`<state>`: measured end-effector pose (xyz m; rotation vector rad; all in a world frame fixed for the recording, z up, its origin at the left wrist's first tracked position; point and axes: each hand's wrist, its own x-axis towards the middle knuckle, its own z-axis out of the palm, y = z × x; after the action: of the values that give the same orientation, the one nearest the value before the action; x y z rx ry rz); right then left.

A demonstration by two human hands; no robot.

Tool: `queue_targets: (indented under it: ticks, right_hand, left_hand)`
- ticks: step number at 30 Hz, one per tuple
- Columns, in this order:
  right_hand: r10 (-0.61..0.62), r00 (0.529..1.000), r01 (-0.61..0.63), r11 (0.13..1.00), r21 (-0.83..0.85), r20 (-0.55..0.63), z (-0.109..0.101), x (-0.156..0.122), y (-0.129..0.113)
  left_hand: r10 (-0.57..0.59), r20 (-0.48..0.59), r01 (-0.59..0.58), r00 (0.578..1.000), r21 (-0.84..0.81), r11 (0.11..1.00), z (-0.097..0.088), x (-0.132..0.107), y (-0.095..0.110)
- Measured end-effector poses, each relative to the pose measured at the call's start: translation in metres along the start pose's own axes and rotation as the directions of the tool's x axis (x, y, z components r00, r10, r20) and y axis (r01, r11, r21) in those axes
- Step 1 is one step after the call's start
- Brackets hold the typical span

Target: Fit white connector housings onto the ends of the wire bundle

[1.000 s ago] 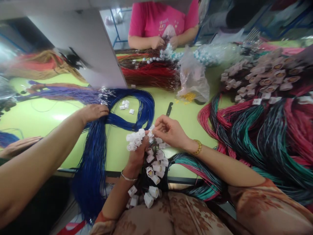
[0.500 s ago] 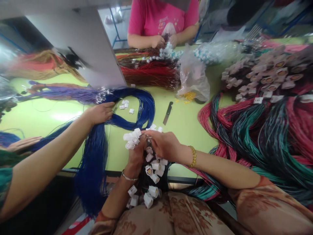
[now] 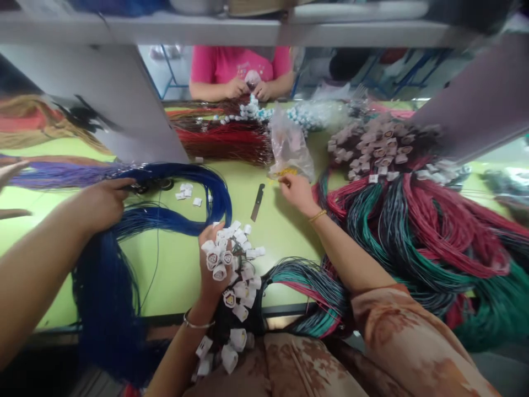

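My left hand [image 3: 211, 264] is closed around a bunch of white plastic connectors [image 3: 229, 259] on dark wires that hang down into my lap. My right hand [image 3: 296, 190] is stretched forward across the green table [image 3: 281, 231]. Its fingertips are pinched at the small yellow pieces [image 3: 286, 172] spilling from a clear plastic bag [image 3: 291, 144]. What the fingers hold is too small to make out. A gold bangle [image 3: 317, 215] sits on that wrist.
A co-worker's arm [image 3: 61, 231] at left grips a blue wire bundle [image 3: 165, 198]. A small black-handled blade [image 3: 257, 202] lies mid-table. Red and teal wire looms [image 3: 421, 226] fill the right. A person in pink [image 3: 239, 69] works at the far side, beyond red wires [image 3: 223, 140].
My right hand left the connector bunch and reached forward to the yellow pieces at the bag. The view tilted up. The co-worker's hand shifted left along the blue wires.
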<state>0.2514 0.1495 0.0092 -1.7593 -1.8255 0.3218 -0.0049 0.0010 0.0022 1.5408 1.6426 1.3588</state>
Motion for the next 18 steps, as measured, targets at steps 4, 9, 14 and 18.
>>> queue_targets:
  ticks: [4, 9, 14, 18]
  right_hand:
    - [0.063, 0.997, -0.061, 0.998, -0.034, 0.037, 0.013, 0.015, 0.035]
    - [0.072, 0.996, -0.073, 0.997, 0.021, 0.051, 0.022, 0.015, 0.037]
    - [0.100, 0.995, -0.100, 0.980, 0.174, 0.010, 0.014, 0.011, 0.027]
    - [0.105, 0.990, -0.134, 0.907, 0.400, 0.095, 0.011, 0.000, 0.001]
  left_hand:
    - [0.015, -0.077, -0.013, 0.997, 0.027, 1.000, 0.001, -0.003, 0.007]
    - [0.119, -0.044, -0.112, 0.992, 0.137, 0.984, 0.000, -0.003, 0.005]
    - [0.102, -0.005, -0.100, 0.995, 0.138, 0.985, -0.003, -0.001, -0.002]
    - [-0.093, 0.116, 0.112, 0.989, -0.176, 0.978, -0.003, -0.001, 0.000]
